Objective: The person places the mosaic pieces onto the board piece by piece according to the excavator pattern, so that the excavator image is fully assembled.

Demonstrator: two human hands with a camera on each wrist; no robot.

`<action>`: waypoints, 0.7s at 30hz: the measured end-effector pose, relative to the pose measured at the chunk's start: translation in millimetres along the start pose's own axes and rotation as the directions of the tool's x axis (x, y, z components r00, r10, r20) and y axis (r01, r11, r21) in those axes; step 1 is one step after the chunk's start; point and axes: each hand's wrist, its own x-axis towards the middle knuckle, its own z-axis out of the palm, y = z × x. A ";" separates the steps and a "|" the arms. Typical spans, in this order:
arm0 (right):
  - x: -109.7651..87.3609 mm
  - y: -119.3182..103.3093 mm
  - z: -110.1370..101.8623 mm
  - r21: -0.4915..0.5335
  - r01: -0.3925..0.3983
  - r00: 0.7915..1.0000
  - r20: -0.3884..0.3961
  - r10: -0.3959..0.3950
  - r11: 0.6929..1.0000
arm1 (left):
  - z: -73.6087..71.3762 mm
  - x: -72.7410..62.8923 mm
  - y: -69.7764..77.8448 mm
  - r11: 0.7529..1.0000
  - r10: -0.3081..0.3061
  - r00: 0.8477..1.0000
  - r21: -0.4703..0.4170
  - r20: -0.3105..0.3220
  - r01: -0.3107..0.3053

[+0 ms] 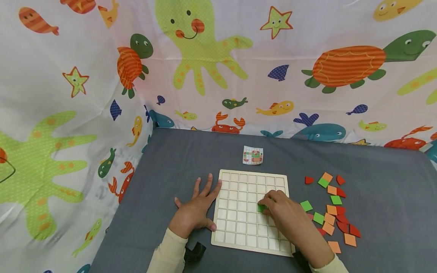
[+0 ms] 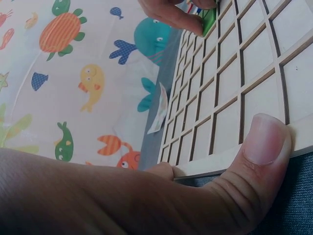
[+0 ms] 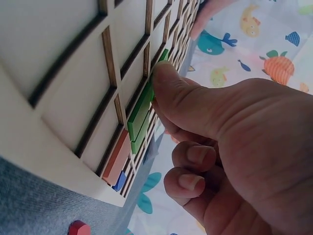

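A wooden grid board [image 1: 235, 218] with square compartments lies on the grey cloth. My left hand [image 1: 196, 212] is spread at its left edge, with the thumb [image 2: 266, 142] on the rim near the front corner and a fingertip at the rim farther back. Over the right half of the board, my right hand [image 1: 285, 212] pinches a green square tile [image 1: 261, 208] between thumb and fingers, low at the compartments. In the right wrist view, more green tiles [image 3: 140, 113], an orange tile [image 3: 116, 157] and a blue piece [image 3: 119, 181] sit in the board beyond the thumb.
A small card with a coloured grid pattern [image 1: 253, 155] lies behind the board. To the right are scattered loose orange squares [image 1: 349, 239], green squares [image 1: 336, 200] and red rounded pieces [image 1: 354, 230]. A cloth printed with sea animals [image 1: 211, 110] hangs behind and at the left.
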 end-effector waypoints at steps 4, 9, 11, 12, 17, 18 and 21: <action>0.7 -1.3 -0.3 -0.003 -0.012 1.000 0.002 0.012 1.000 | 9.0 7.0 -9.3 1.000 0.015 1.000 0.013 -0.017 -0.015; 0.6 -1.9 -0.6 0.003 -0.018 1.000 -0.001 0.018 1.000 | 24.4 21.5 -25.9 1.000 0.014 1.000 0.018 -0.015 -0.013; 0.2 -1.8 -0.8 0.007 -0.016 1.000 -0.006 0.017 1.000 | 28.2 24.9 -29.7 1.000 0.010 1.000 0.018 -0.014 -0.010; -0.1 -1.6 -0.8 0.009 -0.015 1.000 -0.008 0.015 1.000 | 29.6 26.1 -31.1 1.000 0.009 1.000 0.020 -0.016 -0.009; -1.7 1.2 -0.4 0.003 -0.005 0.999 -0.037 0.005 1.000 | 33.0 27.9 -34.0 1.000 0.013 1.000 0.020 -0.023 -0.012; -2.2 2.3 -0.8 0.001 -0.002 0.999 -0.046 0.002 1.000 | 33.5 28.2 -34.4 1.000 0.013 1.000 0.021 -0.025 -0.013; -3.9 5.7 -3.0 -0.003 0.002 0.997 -0.076 -0.002 1.000 | 31.8 27.2 -32.8 1.000 0.006 1.000 0.023 -0.019 -0.006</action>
